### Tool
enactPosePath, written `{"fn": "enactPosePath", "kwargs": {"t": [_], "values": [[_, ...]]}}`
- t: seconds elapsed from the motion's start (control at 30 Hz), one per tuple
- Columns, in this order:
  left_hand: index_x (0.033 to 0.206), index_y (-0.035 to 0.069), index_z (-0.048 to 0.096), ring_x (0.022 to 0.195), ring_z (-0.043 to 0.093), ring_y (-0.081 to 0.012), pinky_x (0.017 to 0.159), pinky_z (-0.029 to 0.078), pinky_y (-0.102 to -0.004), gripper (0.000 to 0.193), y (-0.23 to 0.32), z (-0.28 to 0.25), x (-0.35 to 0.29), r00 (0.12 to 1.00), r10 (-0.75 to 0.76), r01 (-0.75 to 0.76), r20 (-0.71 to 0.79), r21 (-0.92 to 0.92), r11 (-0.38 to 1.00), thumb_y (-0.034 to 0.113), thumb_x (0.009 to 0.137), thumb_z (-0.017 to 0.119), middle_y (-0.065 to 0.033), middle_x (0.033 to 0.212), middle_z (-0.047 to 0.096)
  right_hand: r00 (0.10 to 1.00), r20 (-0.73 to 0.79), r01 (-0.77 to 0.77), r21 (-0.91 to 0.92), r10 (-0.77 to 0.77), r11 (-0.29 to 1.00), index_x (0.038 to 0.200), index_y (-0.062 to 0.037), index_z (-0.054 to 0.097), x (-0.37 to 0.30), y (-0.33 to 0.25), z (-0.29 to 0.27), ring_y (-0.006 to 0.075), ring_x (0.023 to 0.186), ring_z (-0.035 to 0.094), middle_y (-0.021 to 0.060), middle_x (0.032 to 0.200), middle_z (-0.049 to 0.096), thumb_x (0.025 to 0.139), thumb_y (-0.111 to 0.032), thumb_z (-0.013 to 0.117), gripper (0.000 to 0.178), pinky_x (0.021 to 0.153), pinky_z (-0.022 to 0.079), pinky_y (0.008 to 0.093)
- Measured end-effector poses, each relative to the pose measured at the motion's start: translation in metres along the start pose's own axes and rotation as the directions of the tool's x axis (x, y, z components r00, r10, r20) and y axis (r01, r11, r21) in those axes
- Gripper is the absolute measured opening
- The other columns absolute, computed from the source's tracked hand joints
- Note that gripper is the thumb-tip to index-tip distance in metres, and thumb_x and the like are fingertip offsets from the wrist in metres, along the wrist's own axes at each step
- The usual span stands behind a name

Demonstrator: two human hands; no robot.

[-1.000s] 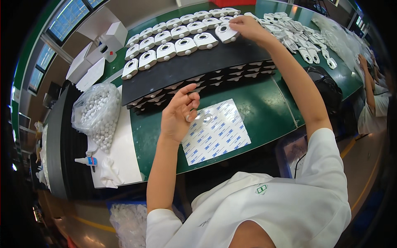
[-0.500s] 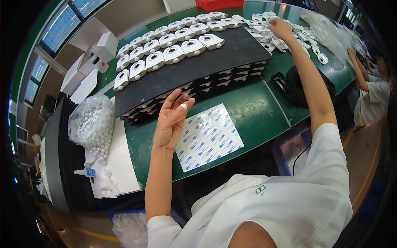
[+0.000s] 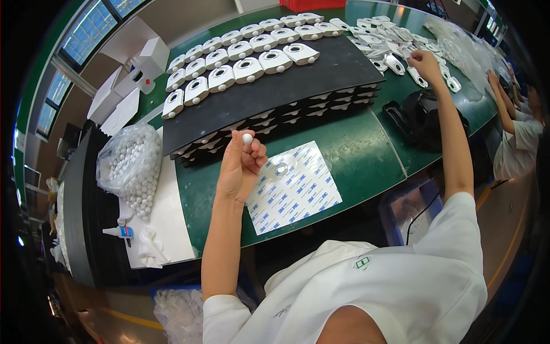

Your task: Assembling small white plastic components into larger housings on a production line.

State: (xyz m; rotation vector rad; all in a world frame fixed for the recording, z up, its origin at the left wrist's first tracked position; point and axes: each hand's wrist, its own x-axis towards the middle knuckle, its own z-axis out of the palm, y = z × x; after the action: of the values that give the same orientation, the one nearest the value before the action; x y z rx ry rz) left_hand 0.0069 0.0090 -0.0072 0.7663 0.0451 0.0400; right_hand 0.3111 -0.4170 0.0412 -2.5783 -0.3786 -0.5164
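Note:
My left hand (image 3: 243,166) is raised above the table in front of the black board, pinching a small white ball (image 3: 247,139) between thumb and fingers. Out to the right, my right hand (image 3: 425,63) is over the near side of a loose pile of white plastic parts (image 3: 382,37). Its fingers are curled together, and whether they grip anything is hidden. A white part with an oval opening (image 3: 417,77) lies just below those fingers. On the black board (image 3: 275,86) stand rows of similar white housings (image 3: 247,70), each with a ball at its front.
A patterned adhesive sheet (image 3: 295,189) lies on the green table (image 3: 366,155). To the left are a bag of white balls (image 3: 129,166), a glue bottle (image 3: 119,231) and a crumpled white cloth (image 3: 150,246). A black bag (image 3: 424,117) sits at right, with a co-worker's arm (image 3: 501,103) beyond.
My right hand has moved right and nearer across the pile. The left fingers have turned and closed, so the white ball shows more fully. The view has shifted slightly.

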Motion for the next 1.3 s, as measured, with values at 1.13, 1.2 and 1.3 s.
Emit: {"fn": "enactPosePath", "kwargs": {"t": [1.13,1.2,1.3], "values": [[0.103,0.007,0.06,0.076,0.053,-0.0076,0.062,0.043,-0.021,0.023,0.001,-0.001,-0.001,0.998,0.064,-0.064,-0.001,-0.003,0.998,0.013,0.081,0.063,-0.0031,0.091,0.06,0.866,0.333,0.017,0.726,-0.373,0.687,0.092,0.0002,0.058,-0.196,-0.257,0.046,0.0113,0.075,0.055,0.0045,0.079,0.06,0.082,-0.005,0.057,0.011,0.067,0.045,0.0251],[0.103,0.007,0.06,0.075,0.053,-0.0072,0.062,0.044,-0.0209,0.024,0.001,-0.001,0.0,0.998,0.065,-0.065,0.004,0.001,0.998,0.012,0.081,0.064,-0.0028,0.091,0.061,0.842,0.41,-0.131,0.786,-0.351,0.604,0.095,0.0001,0.056,-0.205,-0.259,0.068,0.009,0.077,0.055,0.0039,0.082,0.06,0.084,-0.006,0.055,0.013,0.069,0.044,0.0235],[0.103,0.007,0.06,0.075,0.054,-0.0065,0.063,0.046,-0.0207,0.024,0.001,-0.002,0.0,0.998,0.067,-0.067,-0.003,0.014,0.998,0.01,0.079,0.065,-0.0023,0.091,0.061,0.811,0.482,-0.264,0.808,-0.332,0.527,0.099,-0.0001,0.053,-0.209,-0.261,0.087,0.0069,0.078,0.054,0.0037,0.086,0.059,0.087,-0.008,0.053,0.015,0.07,0.044,0.0214]]}}
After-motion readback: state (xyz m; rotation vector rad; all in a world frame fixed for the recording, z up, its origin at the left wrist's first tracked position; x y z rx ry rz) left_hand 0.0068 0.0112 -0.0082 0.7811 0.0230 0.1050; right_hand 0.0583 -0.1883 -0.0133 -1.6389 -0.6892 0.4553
